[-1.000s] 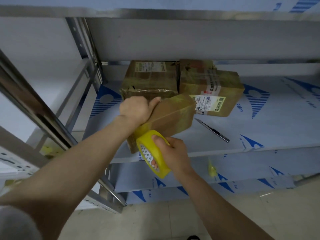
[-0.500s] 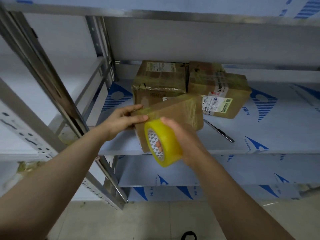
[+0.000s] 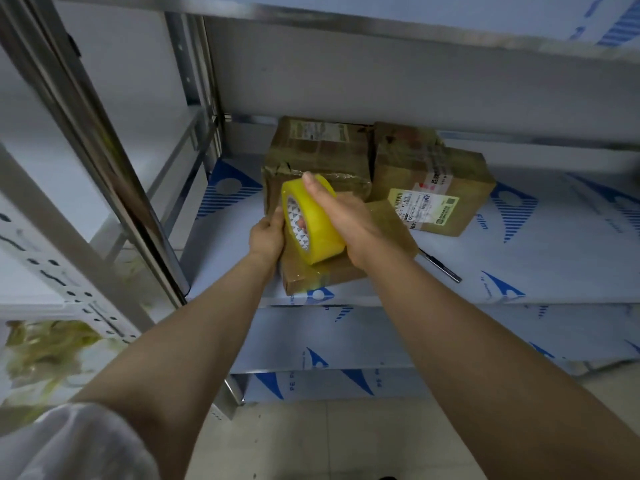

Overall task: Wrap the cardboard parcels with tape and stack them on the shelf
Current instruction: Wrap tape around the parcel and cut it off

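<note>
Yellow tape roll (image 3: 311, 220), gripped by right hand (image 3: 349, 220), now raised from below shelf (image 3: 519, 271) edge to over the parcel (image 3: 391, 230) at shelf front; left hand (image 3: 266, 233) clasping parcel's end; wrap likely passing over top.

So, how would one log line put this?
step: taping | right hand: grips tape roll | left hand: holds parcel | parcel: at shelf front

A slim metal utility knife (image 3: 440, 269) lay on blue-printed protective film (image 3: 554, 258). A blurred tangle of yellowish strips (image 3: 45, 351) sat far left, above pale floor tiles (image 3: 346, 441).
</note>
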